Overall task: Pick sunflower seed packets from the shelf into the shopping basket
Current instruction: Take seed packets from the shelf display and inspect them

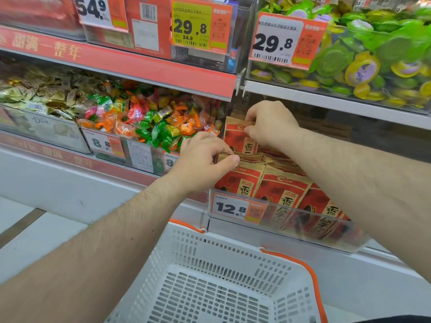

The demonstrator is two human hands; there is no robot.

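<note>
Both hands (200, 159) (270, 123) apparently pinch red sunflower seed packets (240, 136) (tag (233, 208) reads 12.8).

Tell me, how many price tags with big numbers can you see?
5: the 54.9 tag, the yellow 29.8 tag, the white 29.8 tag, the 8.8 tag, the 12.8 tag. A sixth hides behind the left hand.

Shopping basket (224, 271) cut off at bottom edge, lower packets (310, 220) blurred behind clear shelf guard (326, 229)

Red-and-gold seed packets (279, 190) upright in rows on shelf; white basket (233, 287) below.
</note>
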